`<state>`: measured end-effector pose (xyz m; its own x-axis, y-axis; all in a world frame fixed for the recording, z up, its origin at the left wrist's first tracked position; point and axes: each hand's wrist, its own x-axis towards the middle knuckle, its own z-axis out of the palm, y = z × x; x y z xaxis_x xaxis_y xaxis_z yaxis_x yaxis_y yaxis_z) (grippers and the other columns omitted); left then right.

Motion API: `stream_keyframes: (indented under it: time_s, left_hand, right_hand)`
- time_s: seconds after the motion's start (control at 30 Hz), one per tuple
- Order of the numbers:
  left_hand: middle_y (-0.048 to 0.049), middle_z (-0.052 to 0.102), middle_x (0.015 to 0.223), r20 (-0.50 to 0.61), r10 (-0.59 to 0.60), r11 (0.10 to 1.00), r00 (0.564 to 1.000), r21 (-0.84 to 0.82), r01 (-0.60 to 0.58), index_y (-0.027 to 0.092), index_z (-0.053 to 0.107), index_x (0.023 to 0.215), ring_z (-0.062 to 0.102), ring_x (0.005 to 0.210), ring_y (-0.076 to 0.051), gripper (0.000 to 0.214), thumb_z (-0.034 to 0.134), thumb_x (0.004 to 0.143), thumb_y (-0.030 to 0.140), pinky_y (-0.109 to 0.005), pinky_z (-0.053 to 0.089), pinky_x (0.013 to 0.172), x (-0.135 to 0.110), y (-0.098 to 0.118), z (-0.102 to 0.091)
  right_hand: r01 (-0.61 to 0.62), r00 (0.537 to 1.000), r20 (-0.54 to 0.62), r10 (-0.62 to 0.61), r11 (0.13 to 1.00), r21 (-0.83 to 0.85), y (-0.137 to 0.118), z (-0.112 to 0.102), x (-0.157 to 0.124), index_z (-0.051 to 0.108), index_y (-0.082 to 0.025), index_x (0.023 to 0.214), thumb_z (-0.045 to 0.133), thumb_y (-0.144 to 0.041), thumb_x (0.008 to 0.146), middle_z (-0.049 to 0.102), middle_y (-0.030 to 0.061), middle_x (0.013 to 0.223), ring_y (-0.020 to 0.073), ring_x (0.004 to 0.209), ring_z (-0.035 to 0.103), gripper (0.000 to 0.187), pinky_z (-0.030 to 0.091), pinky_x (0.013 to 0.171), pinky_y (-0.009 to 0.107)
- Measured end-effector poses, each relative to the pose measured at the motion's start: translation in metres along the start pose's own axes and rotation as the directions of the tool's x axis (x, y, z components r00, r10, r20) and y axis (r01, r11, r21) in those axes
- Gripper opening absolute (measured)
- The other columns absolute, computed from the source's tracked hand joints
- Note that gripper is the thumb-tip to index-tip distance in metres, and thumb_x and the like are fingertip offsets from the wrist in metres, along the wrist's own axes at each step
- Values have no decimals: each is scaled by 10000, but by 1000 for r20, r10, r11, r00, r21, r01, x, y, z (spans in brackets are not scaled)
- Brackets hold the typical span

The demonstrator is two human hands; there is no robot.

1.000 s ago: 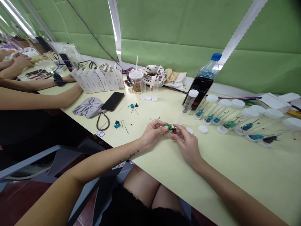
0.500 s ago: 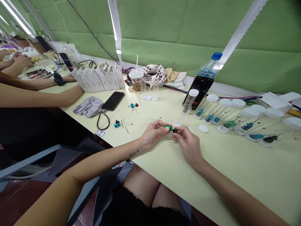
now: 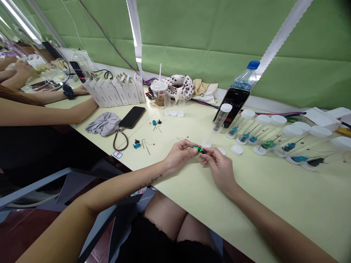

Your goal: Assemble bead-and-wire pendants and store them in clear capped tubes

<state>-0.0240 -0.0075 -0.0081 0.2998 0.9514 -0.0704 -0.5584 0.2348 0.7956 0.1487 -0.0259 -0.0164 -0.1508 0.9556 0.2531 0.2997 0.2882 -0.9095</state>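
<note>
My left hand (image 3: pixel 177 156) pinches one end of a small green part (image 3: pixel 196 148) just above the pale yellow table (image 3: pixel 260 190). My right hand (image 3: pixel 219 166) pinches the part's other end, where a black tip shows. Both hands meet over the table's near middle. Thin wire pins (image 3: pixel 181 138) lie just beyond my left hand. White round caps (image 3: pixel 236 150) lie beside my right hand. A row of clear tubes (image 3: pixel 248 133) with white caps and blue or green parts inside lies to the right.
A phone showing a timer (image 3: pixel 231 106) leans on a water bottle (image 3: pixel 245 78). A black phone (image 3: pixel 131 117), grey cloth (image 3: pixel 103 124), white boxes (image 3: pixel 116 93), an iced drink cup (image 3: pixel 159 93) and small blue parts (image 3: pixel 136 144) sit left. Another person's arms (image 3: pixel 46 111) rest at far left.
My right hand has shifted slightly, its fingers closing in tighter on the green part's black end. My left hand holds still.
</note>
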Motion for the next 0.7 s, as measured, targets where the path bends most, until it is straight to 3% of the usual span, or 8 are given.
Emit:
stream_keyframes:
  time_s: [0.7]
  left_hand:
    - [-63, 727, 909, 27, 15, 1000, 1000, -20, -14, 131, 648, 792, 665, 844, -152, 251, 827, 633, 206, -368, 457, 914, -1, 0, 1]
  right_hand:
    - [7, 1000, 30, -6, 1000, -14, 2, -2, 0, 620, -186, 1053, 483, -383, 943, 664, 20, 756, 147, 637, 641, 264, 566, 657, 319]
